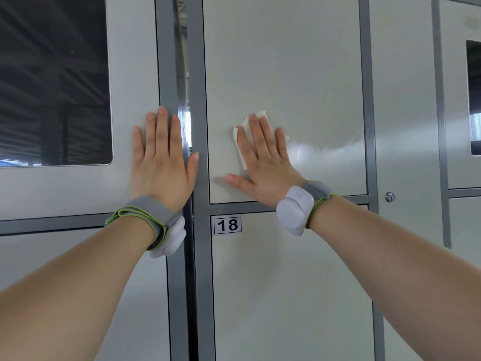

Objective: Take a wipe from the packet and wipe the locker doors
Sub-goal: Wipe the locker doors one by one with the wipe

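Two bare forearms reach up on either side of the black-on-white number plate "18" [227, 225], each wrist wearing a grey-and-green strap with a white plastic pod; the left strap [151, 222] sits left of the plate and level with it, and the right strap [299, 207] sits just above and right of it. The left hand [162, 157], above and left of the plate, lies flat and holds nothing; its straight fingers press the windowed grey door [130, 74] while the thumb touches the dark grey metal frame post [196, 100]. The right hand [263, 162], directly above the plate, is spread flat with fingers straight, pressing a folded white wet wipe [245, 123] against the pale cream metal locker door [286, 61]. The wipe lies under the fingers rather than the palm, its long axis running roughly up and down with a slight lean; edges show past the fingertips and beside the forefinger. A glossy damp streak [325, 147] runs rightward from the hand, while the panel higher above the plate looks matt and probably unwiped, so the next stroke likely goes upward; the right hand, already on the wipe, is the one to make it. The door marked 18 [286, 282] below appears dry. A small round silver lock [389, 197] sits far right of the plate. The packet is out of view.
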Tool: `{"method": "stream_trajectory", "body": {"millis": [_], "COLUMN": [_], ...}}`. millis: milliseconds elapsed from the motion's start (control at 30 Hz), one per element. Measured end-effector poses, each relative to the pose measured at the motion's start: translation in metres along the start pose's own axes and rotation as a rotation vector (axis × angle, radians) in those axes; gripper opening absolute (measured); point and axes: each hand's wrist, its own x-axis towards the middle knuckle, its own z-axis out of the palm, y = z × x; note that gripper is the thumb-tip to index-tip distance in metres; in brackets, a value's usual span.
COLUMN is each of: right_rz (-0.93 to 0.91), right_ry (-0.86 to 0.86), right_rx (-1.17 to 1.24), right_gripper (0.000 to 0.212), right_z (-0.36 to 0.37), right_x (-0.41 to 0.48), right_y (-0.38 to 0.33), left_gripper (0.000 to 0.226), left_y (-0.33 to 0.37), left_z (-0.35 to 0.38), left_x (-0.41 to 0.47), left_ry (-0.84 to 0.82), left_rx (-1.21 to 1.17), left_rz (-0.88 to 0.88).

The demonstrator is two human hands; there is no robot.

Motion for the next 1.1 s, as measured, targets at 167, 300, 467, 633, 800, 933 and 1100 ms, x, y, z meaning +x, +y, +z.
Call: {"method": "stream_trajectory", "body": {"millis": [167, 300, 467, 633, 800, 933, 1100], "right_rz": [0.021, 0.099, 0.004, -0.065, 0.037, 0.009, -0.149], "right_ry": [0.005, 0.044, 0.021, -0.054, -0.02, -0.013, -0.036], "right_rx": [-0.003, 0.052, 0.016, -0.041, 0.036, 0.018, -0.065], "right_gripper": [0.084, 0.077, 0.08, 0.08, 0.073, 0.076, 0.085], "right_z": [-0.014, -0.022, -0.009, -0.008, -0.026, -0.017, 0.004], "right_x": [0.02, 0.044, 0.021, 0.012, 0.044, 0.038, 0.005], "right_y": [0.009, 0.004, -0.004, -0.005, -0.01, -0.019, -0.023], "left_gripper": [0.069, 0.069, 0.068, 0.061, 0.057, 0.058, 0.061], "left_y": [-0.001, -0.002, -0.006, -0.017, -0.031, -0.034, -0.034], "left_z": [0.001, 0.001, -0.001, -0.011, -0.013, -0.01, -0.013], "left_x": [0.0, 0.0, 0.0, 0.003, 0.001, -0.001, -0.001], "left_ry": [0.012, 0.016, 0.018, -0.004, -0.003, -0.027, -0.069], "left_rx": [0.003, -0.001, -0.073, -0.1, -0.027, -0.027, -0.049], "left_rz": [0.004, 0.018, 0.047, 0.099, 0.191, 0.201, 0.192]}}
